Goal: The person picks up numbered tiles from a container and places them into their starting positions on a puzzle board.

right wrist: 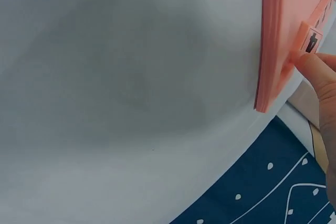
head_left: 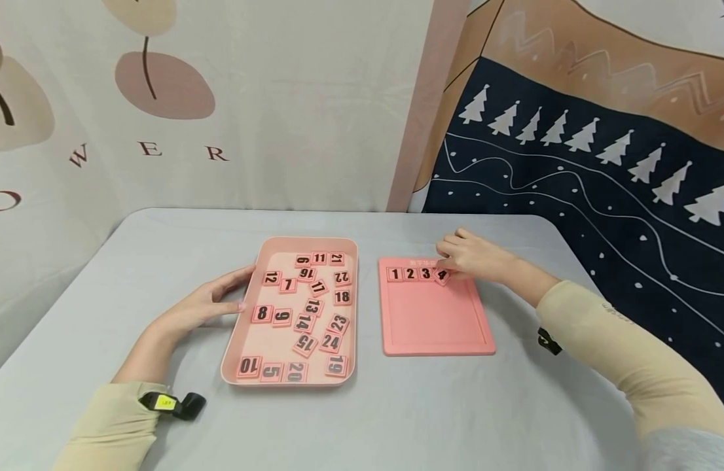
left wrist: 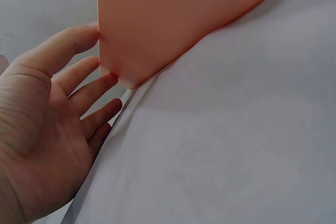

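Nearest the camera, a beige left sleeve (head_left: pixel 111 428) with a black wrist device (head_left: pixel 185 405) lies to the near left of the pink tray (head_left: pixel 253 341), my landmark. My left hand (head_left: pixel 203 307) meets the tray's left wall, fingers spread apart, their tips touching its outside. Inside the tray, loose number tiles (head_left: pixel 282 317) are scattered at various angles. The tray rests on a pale worktop (head_left: pixel 427 412). Right of the tray, and apart from it, lies a flat pink board (head_left: pixel 435 317); across its far part, tiles 1, 2 and 3 (head_left: pixel 410 275) run in a row away from the tray. Just beyond 3, tilted, is tile 4 (head_left: pixel 441 277), pinched by the fingers of my right hand (head_left: pixel 476 257). Farthest right of the tray comes my right sleeve (head_left: pixel 615 347).
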Motion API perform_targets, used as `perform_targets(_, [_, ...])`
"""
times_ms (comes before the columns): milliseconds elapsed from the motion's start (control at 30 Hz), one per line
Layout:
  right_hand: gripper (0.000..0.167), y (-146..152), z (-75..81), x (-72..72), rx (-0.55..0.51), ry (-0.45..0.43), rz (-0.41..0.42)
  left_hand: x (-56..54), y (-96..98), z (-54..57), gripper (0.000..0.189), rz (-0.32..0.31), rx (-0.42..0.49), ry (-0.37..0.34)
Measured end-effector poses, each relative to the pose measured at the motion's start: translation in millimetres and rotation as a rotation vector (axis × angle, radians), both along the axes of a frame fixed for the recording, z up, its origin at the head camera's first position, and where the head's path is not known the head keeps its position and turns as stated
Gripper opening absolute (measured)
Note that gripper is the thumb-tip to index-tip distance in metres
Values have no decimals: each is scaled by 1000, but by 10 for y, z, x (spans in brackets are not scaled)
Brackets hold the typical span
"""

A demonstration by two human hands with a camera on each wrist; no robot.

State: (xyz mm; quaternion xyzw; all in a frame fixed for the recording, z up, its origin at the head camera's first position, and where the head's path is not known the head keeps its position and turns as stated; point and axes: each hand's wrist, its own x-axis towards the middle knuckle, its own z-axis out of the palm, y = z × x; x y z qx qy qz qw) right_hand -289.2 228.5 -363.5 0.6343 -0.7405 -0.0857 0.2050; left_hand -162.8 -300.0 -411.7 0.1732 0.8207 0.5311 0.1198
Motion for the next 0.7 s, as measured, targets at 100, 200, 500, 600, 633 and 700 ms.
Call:
perform_targets(100, [26, 21, -31, -35, -22, 9, 5, -4, 7, -3, 70, -5, 9, 0])
perform_targets(200, [24, 35, -55, -62, -26, 23, 4, -4, 8, -3, 70, 0, 7, -1])
perform_targets(500, [25, 73, -95, -79, -13, 25, -48, -5, 10, -2, 70, 6, 0, 1])
perform_targets(600, [27, 89, -110, -78, -16, 15, -66, -2, 12, -2, 70, 4, 5, 0])
perform_targets(633, [27, 92, -113, -77, -20, 12, -69, -1, 13, -1, 70, 5, 1, 0])
perform_targets(700, [28, 101, -122, -77, -34, 3, -73, 1, 15, 1, 70, 7, -1, -2])
